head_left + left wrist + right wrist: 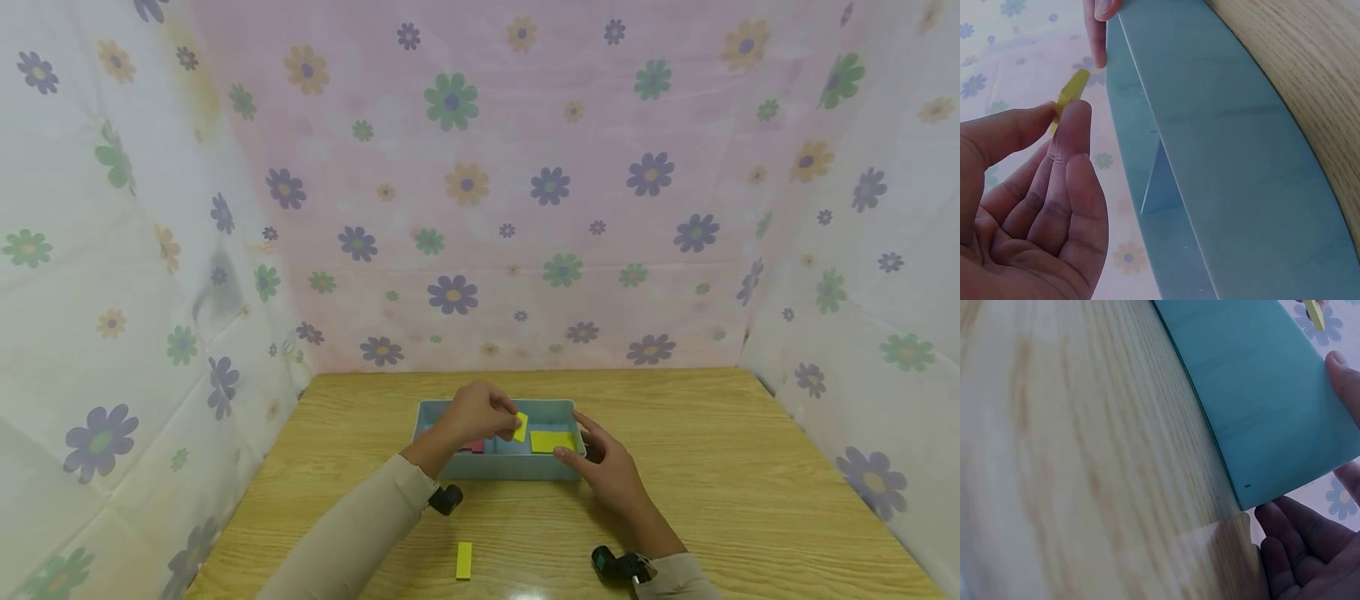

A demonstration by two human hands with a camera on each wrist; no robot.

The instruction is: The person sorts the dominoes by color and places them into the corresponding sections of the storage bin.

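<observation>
A light-blue rectangular box [495,468] with an inner divider [1161,184] stands on the table. Between thumb and fingertips, my left hand [483,414] pinches a small, thin yellow rectangular piece [521,427] above the box's open top. My right hand [611,471] grips the box's right end, its thumb [1342,378] at the front rim and the other fingers round the end wall. Inside the box, a larger yellow rectangle [551,442] lies on the right, and red pieces [474,447] show on the left, partly hidden by my left hand and wrist.
A narrow yellow strip [464,561] lies on the wooden table [720,467] in front of the box, between my forearms. Flower-patterned cloth [502,208] hangs behind the table and along both sides. Each wrist wears a small black camera [617,563].
</observation>
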